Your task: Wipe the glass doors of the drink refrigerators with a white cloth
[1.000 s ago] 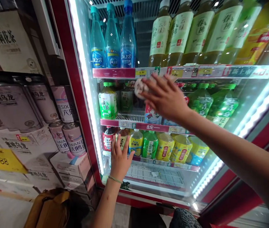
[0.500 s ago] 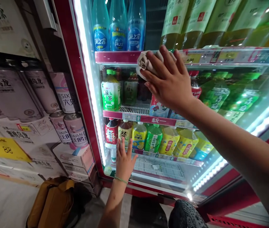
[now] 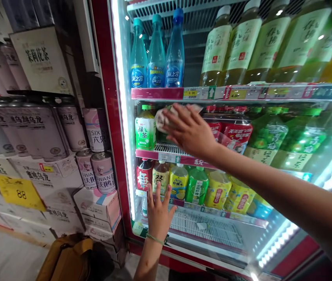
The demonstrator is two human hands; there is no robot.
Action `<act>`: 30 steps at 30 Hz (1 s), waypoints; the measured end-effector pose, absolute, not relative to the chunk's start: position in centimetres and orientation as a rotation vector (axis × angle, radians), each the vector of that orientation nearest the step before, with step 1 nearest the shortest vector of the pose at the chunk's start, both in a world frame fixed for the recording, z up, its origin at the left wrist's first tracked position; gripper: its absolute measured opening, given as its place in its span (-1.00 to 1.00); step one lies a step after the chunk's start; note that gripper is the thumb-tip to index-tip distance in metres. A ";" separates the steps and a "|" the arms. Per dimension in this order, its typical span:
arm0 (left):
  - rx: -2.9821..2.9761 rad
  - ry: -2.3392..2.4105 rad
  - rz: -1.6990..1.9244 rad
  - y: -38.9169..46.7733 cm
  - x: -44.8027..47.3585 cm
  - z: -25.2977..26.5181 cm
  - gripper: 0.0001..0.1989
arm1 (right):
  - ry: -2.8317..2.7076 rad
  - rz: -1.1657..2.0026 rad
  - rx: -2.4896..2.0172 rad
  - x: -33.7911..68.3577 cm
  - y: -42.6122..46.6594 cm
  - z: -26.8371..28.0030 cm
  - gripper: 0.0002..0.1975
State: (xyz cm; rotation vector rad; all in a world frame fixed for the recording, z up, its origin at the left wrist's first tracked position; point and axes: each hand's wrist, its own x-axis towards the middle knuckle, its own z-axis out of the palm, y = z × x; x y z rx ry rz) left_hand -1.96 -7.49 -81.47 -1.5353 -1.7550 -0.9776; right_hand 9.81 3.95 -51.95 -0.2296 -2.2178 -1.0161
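Observation:
My right hand [image 3: 192,128] presses a crumpled pale cloth [image 3: 161,120] flat against what looks like the glass front of a lit drinks fridge [image 3: 104,78]. Its fingers are spread over the cloth, in front of the second shelf. Just left of the cloth, behind the glass, stands a green tea bottle [image 3: 145,130]. My left hand [image 3: 158,216], with a thin green band at its wrist, is open and holds nothing. Its fingers point up, apart, and seem to lean on the glass before the lower row of bottles, near a yellow lemon drink bottle [image 3: 178,182].
Blue bottles [image 3: 156,58] and tall pale-green bottles [image 3: 243,47] fill the top shelf. To the left are stacked cartons [image 3: 59,183] and pink cans [image 3: 103,171], with a yellow price sign [image 3: 19,193]. A brown bag [image 3: 66,257] sits on the floor below.
My right hand and the cloth have moved left and down, from the top shelf's edge to the second shelf. My left hand stays at the lower bottles. The view has tilted up.

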 end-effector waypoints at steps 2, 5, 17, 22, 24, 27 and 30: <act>-1.542 -1.731 -0.973 -7.4 -2.2 -81.6 0.01 | -2.368 -1.120 -0.128 9.2 3.7 -54.4 -0.43; -1.543 -1.729 -0.956 -7.4 -2.4 -81.7 0.04 | -2.501 -1.244 0.037 8.9 3.8 -55.3 -0.46; -1.483 -1.749 -1.023 -7.0 -4.1 -76.0 0.08 | -2.413 -1.197 0.210 5.8 4.1 -52.8 -0.51; -1.525 -1.756 -1.019 -6.7 -4.6 -75.8 0.13 | -2.192 -1.064 -0.023 4.3 4.5 -49.1 -0.47; -1.522 -1.776 -1.019 -6.6 -4.5 -75.8 0.10 | -2.221 -1.060 -0.004 3.2 4.3 -50.0 -0.47; -1.516 -1.816 -1.019 -6.7 -4.3 -75.9 0.07 | -2.449 -1.209 0.182 1.8 4.0 -52.7 -0.50; -1.519 -1.807 -1.024 -6.9 -4.5 -76.0 0.01 | -2.509 -1.287 0.239 1.0 4.0 -52.1 -0.49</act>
